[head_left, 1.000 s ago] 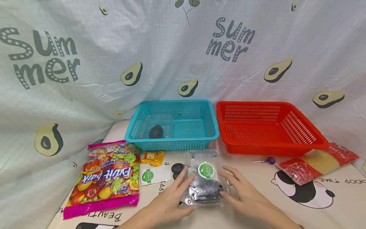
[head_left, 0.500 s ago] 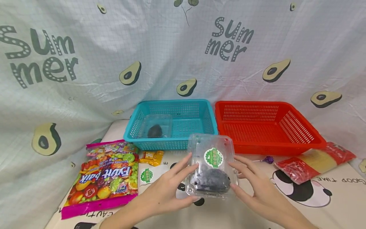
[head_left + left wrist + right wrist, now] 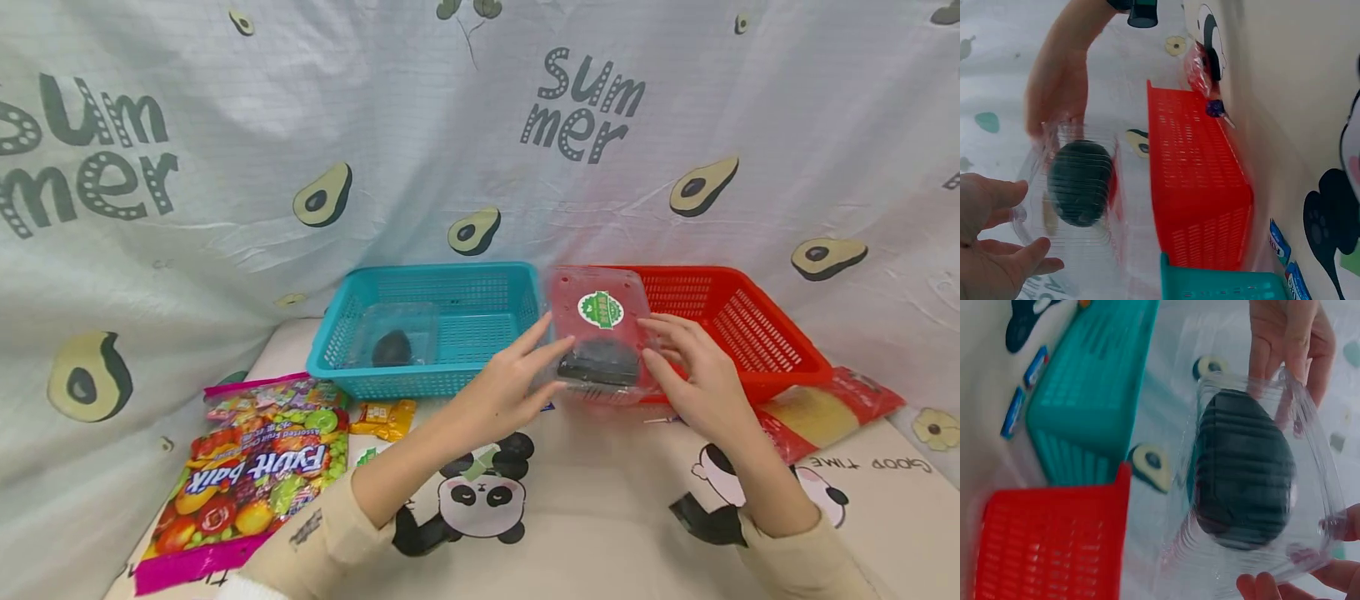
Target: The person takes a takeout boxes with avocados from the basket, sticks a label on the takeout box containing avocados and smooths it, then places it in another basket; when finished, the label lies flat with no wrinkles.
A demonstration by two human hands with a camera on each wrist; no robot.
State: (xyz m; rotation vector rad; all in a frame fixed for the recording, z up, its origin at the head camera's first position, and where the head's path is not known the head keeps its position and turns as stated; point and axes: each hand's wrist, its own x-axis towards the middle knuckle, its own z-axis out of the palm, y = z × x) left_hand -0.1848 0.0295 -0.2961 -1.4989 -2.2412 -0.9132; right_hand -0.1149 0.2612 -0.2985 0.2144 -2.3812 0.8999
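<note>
Both hands grip a clear plastic clamshell box (image 3: 600,350) by its sides, raised in front of the red basket (image 3: 750,333) and overlapping its left part in the head view. A green-and-white round sticker (image 3: 600,310) is on its lid. Inside lies a dark oval fruit (image 3: 1244,469), avocado-like, at the end nearer the person. The left hand (image 3: 517,383) pinches the left edge with thumb and fingers. On the opposite edge, the right hand (image 3: 693,367) does the same. Each wrist view shows the box's ribbed underside, apart from the baskets.
A teal basket (image 3: 408,385) beside the red one holds a similar clear box (image 3: 420,333) with a dark fruit. Around lie a fruit-candy bag (image 3: 247,475), an orange packet (image 3: 386,419), a red-and-yellow packet (image 3: 817,412), a purple lollipop (image 3: 1215,108) and two blue-wrapped pieces (image 3: 1036,365).
The hands have lifted the clamshell box off the table and carried it forward and right, from in front of the teal basket to the red one. The view has shifted slightly right.
</note>
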